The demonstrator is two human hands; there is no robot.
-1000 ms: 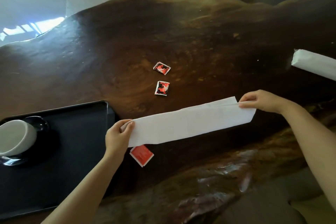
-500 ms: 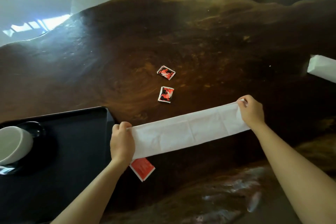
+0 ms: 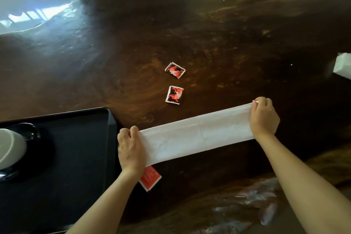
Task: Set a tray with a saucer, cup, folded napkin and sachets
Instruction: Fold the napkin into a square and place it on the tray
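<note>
A long white napkin (image 3: 195, 135), folded into a strip, lies stretched across the dark wooden table (image 3: 209, 34). My left hand (image 3: 130, 148) presses and grips its left end; my right hand (image 3: 264, 118) pinches its right end. Two red-and-black sachets (image 3: 175, 70) (image 3: 174, 94) lie on the table beyond the napkin. A red sachet (image 3: 150, 177) pokes out under my left wrist. At the left, a black tray (image 3: 79, 157) holds a white cup (image 3: 10, 148) on a dark saucer (image 3: 28, 132).
A white paper packet (image 3: 342, 66) lies at the right edge of the view. The table's near edge is rough and uneven at the lower right. A bright window reflection sits on the table's far left.
Both hands have lowered the napkin strip flat onto the table and turned palm-down over its ends. The view has shifted slightly closer and to the left.
</note>
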